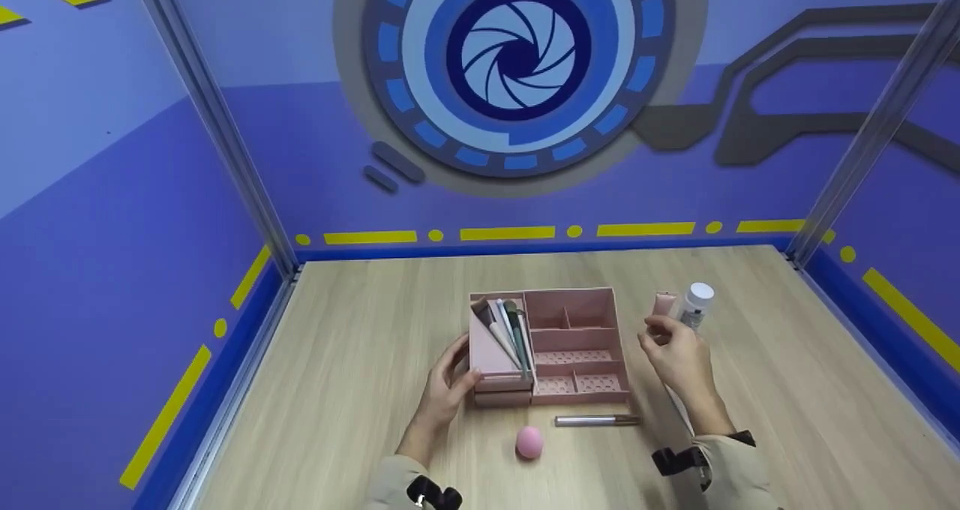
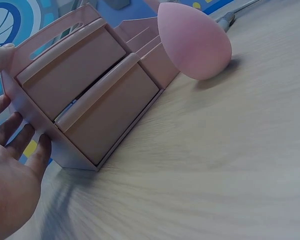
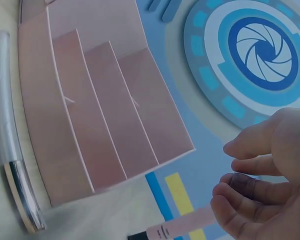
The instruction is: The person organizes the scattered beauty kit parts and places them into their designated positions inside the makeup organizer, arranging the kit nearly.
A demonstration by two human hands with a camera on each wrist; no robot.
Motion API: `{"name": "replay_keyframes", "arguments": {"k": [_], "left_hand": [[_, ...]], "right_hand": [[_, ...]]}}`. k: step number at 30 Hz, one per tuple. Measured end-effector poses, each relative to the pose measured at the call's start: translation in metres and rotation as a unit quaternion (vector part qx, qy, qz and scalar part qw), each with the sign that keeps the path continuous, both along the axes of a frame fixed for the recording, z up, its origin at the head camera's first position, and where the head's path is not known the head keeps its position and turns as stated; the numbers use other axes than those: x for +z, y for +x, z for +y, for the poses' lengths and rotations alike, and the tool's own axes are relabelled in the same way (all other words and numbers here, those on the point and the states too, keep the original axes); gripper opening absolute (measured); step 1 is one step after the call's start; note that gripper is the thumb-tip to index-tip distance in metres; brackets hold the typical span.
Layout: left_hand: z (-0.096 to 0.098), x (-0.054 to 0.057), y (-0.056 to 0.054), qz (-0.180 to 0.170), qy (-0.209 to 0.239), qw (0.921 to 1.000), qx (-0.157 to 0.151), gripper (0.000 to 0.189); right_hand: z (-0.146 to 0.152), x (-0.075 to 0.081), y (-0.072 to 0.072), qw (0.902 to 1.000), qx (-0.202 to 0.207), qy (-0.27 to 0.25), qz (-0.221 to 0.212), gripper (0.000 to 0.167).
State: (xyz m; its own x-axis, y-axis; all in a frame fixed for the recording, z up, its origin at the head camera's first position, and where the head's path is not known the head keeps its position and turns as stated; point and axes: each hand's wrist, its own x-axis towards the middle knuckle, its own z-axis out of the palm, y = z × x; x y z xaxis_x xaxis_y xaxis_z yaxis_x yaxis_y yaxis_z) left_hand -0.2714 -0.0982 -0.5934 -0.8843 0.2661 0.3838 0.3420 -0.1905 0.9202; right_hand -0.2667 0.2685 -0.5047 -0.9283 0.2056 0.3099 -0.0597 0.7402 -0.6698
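A pink makeup organizer (image 1: 574, 337) stands on the table, with drawers (image 2: 110, 107) at its left front. My left hand (image 1: 442, 397) holds its left front corner, fingers on the side wall and thumb at the front edge. Makeup brushes (image 1: 504, 334) lie on top of the drawer section. My right hand (image 1: 681, 364) hovers right of the organizer, fingers loosely curled, with nothing visible between thumb and forefinger. Just beyond those fingers is a pale pink tube (image 1: 664, 302) with a black cap (image 3: 138, 236), partly hidden. Beside it stands a white-capped bottle (image 1: 697, 304).
In front of the organizer sits a pink makeup sponge (image 1: 529, 442). A silver pen-shaped cosmetic (image 1: 596, 421) lies to its right. Under the right forearm, a thin white item (image 1: 677, 406) partly shows. The wooden table (image 1: 352, 330) is bounded by blue panels (image 1: 285, 150).
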Motion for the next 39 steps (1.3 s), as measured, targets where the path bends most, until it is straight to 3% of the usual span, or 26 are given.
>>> {"name": "replay_keyframes", "arguments": {"k": [11,26,39], "left_hand": [[0.0,0.001,0.0,0.023,-0.007,0.9997,0.007,0.06],[0.001,0.002,0.002,-0.035,0.004,0.9993,0.01,0.065],[0.001,0.002,0.002,-0.036,-0.013,0.999,0.022,0.065]], "right_hand": [[0.017,-0.007,0.005,0.9997,-0.012,0.019,0.009,0.028],[0.032,-0.014,0.011,0.9993,-0.017,0.029,-0.016,0.032],[0.039,-0.024,0.015,0.9982,-0.024,0.041,-0.037,0.033]]}}
